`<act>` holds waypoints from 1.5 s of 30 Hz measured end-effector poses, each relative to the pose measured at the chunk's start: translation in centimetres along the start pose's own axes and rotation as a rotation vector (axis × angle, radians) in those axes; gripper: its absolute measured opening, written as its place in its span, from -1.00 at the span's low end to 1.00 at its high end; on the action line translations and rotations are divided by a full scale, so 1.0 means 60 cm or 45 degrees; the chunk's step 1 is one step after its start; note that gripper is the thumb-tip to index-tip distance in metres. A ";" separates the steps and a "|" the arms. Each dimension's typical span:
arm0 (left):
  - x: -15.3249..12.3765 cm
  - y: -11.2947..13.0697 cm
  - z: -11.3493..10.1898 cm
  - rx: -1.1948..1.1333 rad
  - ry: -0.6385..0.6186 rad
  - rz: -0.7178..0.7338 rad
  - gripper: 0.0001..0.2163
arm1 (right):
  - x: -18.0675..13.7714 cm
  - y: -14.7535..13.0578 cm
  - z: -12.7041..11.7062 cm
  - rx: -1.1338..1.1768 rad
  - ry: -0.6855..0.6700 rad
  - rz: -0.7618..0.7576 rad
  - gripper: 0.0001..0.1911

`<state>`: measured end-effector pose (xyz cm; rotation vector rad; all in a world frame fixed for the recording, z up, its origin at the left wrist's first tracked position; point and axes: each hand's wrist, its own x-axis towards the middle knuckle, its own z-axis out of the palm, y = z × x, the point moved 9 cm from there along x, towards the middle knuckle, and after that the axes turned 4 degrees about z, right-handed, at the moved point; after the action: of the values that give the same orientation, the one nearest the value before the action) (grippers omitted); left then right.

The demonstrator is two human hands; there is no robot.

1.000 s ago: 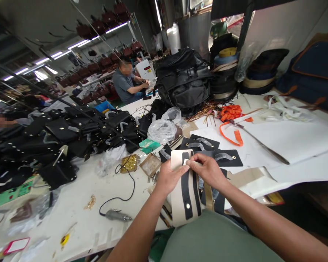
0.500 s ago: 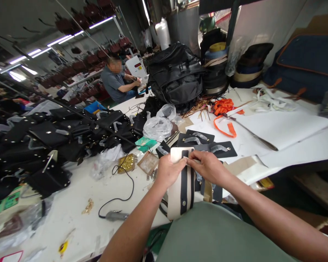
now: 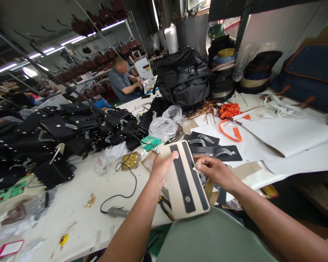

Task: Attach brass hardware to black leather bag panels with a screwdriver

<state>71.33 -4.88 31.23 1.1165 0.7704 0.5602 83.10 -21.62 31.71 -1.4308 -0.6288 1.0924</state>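
Pale panel (image 3: 175, 193) in hand, at the near edge of the worktable (image 3: 79, 196). Your left hand (image 3: 161, 168) was clamped on its left side, thumb across the upper part of a dark strip (image 3: 182, 177); your right hand (image 3: 211, 170), just beside the right edge, pinched a small pale piece (image 3: 196, 168) between thumb and fingers. Two dark strips lay lengthwise on the panel, and a round stud (image 3: 187, 199) sat near the lower end of one; that much appeared done. The small piece was apart from the panel, and whether the upper end wanted more work could not be told, your thumb covering part of it. Surroundings: dark panels with wrapped handles (image 3: 228, 153) lay beyond your right hand, a box of gold-coloured parts (image 3: 130, 161) and a corded grey tool (image 3: 116, 211) to the left. Yellow-and-black handles (image 3: 165, 207) beside the panel's lower left edge crowded that side.
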 end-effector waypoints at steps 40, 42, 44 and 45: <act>-0.135 -0.095 -0.044 -0.070 0.083 -0.095 -0.48 | -0.026 -0.013 0.009 -0.294 0.303 -0.214 -0.60; -0.131 -0.079 -0.044 -0.063 0.094 -0.027 -0.49 | -0.029 0.002 0.043 -0.239 0.118 -0.106 -0.58; -0.131 -0.064 -0.043 -0.021 0.114 0.034 -0.50 | -0.029 0.009 0.066 -0.192 0.049 -0.072 -0.58; -0.132 -0.060 -0.042 0.015 0.123 0.054 -0.51 | -0.028 0.011 0.073 -0.169 0.042 -0.061 -0.58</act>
<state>64.49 -10.51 29.36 1.1250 0.8362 0.6496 78.39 -21.21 31.99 -1.5365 -0.7196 1.0031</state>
